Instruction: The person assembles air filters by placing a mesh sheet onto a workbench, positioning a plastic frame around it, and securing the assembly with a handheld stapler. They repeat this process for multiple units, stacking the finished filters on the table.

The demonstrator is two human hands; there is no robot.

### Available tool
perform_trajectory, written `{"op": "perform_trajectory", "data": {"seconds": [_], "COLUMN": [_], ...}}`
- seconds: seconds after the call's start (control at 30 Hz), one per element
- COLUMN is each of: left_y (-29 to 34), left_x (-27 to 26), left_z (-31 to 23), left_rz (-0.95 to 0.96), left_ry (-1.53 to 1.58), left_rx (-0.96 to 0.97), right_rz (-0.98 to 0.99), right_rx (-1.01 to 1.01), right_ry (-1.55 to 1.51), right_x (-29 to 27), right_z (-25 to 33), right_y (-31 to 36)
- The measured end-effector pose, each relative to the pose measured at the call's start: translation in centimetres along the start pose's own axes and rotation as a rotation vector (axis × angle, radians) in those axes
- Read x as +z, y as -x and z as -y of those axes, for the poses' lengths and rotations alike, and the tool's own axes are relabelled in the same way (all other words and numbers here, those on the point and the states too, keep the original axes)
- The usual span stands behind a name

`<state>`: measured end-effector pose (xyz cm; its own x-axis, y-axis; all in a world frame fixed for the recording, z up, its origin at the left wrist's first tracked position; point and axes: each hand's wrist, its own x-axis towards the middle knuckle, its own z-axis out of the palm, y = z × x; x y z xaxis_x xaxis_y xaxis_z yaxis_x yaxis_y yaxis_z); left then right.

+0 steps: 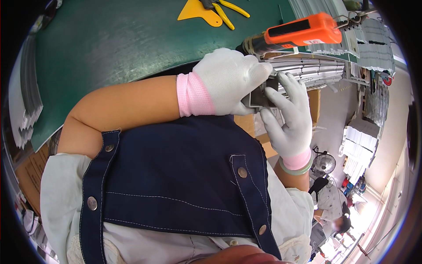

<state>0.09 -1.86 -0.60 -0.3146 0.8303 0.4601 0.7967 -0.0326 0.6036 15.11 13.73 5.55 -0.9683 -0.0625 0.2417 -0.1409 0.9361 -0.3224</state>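
Note:
My left hand (235, 81), in a white glove with a pink cuff, is closed round the near end of a grey metal profile (253, 100). The end facing me looks hollow and squarish, with a dark inside. My right hand (288, 112), gloved alike, curls its fingers against the right side of that end, one fingertip at the opening. Its thumb lies near the lower edge. Beyond the hands hangs an orange and black electric screwdriver (303, 33), its dark tip close to my left knuckles. The gloves hide much of the profile.
On the green tabletop (110, 44) lie a yellow scraper (198, 12) and yellow-handled cutters (226, 15). Long metal profiles (316, 66) are stacked at the right, pale strips (24, 97) at the far left. Further right are a fan (324, 163) and another person (332, 207).

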Motion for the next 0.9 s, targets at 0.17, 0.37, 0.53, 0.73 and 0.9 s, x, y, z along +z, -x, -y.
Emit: {"op": "perform_trajectory", "data": {"seconds": [0.17,0.37,0.53,0.73,0.9], "left_y": [0.1,0.0,0.1,0.2,0.1], "left_x": [0.0,-0.1,0.1,0.1,0.1], "left_z": [0.1,0.0,0.1,0.2,0.1], "left_rz": [-0.026,-0.009,-0.02,-0.048,-0.023], "left_ry": [-0.006,0.001,0.004,0.009,0.001], "left_rx": [0.014,-0.001,0.02,0.031,0.03], "right_rz": [-0.035,-0.027,0.011,-0.016,0.013], "right_rx": [0.036,0.005,0.031,0.084,-0.032], "right_ry": [-0.182,-0.124,-0.18,-0.245,0.008], "right_x": [0.2,0.3,0.1,0.4,-0.3], "right_z": [-0.5,-0.7,-0.7,-0.8,-0.3], "right_y": [0.4,-0.2,-0.3,0.0,-0.6]}}
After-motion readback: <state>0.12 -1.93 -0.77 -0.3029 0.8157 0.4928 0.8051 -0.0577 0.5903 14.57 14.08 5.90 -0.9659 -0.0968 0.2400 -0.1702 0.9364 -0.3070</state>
